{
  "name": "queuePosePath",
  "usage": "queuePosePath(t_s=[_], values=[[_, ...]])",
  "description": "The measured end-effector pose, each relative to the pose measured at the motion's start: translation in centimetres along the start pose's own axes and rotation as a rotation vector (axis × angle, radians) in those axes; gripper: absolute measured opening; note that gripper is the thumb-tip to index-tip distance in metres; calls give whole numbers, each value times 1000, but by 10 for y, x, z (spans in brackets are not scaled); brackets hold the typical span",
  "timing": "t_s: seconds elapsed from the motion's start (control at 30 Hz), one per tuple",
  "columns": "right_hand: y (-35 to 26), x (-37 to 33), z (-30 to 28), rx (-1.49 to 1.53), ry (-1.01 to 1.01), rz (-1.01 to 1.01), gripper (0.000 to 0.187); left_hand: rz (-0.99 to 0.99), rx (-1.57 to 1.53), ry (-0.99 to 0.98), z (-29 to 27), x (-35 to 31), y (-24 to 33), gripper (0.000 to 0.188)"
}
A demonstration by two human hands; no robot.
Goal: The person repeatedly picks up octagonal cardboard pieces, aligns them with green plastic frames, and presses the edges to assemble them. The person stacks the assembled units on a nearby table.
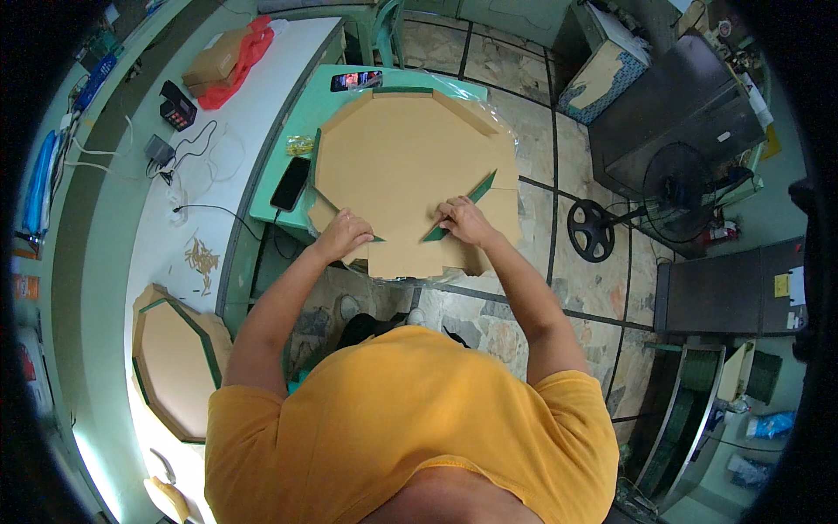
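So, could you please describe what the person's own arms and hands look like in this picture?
Both arms are bare from the short sleeves of an orange-yellow T-shirt down to the fingers. The left hand and the right hand wear no gloves, and no watch, ring or wristband can be made out on either. The sleeves end above the elbows, plain and without visible print.

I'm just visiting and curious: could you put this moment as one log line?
left hand: pressing cardboard box blank | right hand: folding its green-edged flap | surface: green table
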State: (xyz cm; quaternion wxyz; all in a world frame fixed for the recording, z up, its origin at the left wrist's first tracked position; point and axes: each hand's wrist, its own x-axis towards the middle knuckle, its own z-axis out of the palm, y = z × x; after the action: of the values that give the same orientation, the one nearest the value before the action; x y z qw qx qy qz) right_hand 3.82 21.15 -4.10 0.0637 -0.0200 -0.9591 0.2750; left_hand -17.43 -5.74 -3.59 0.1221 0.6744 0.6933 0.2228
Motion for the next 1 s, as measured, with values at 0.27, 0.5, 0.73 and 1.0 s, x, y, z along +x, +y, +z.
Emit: queuePosePath(t_s=[0.27,0.5,0.73,1.0], values=[[-28,-43,1,-446,-36,-202,71,-167,-67,134,25,-7,10,15],[-42,-50,4,-662,-153,-154,92,13,-13,176,19,-35,18,36],[-29,-10,1,-277,167,-31,32,-256,-46,247,28,-10,10,33],[-39,-3,12,-160,174,36,25,-388,-18,279,28,2,26,30]])
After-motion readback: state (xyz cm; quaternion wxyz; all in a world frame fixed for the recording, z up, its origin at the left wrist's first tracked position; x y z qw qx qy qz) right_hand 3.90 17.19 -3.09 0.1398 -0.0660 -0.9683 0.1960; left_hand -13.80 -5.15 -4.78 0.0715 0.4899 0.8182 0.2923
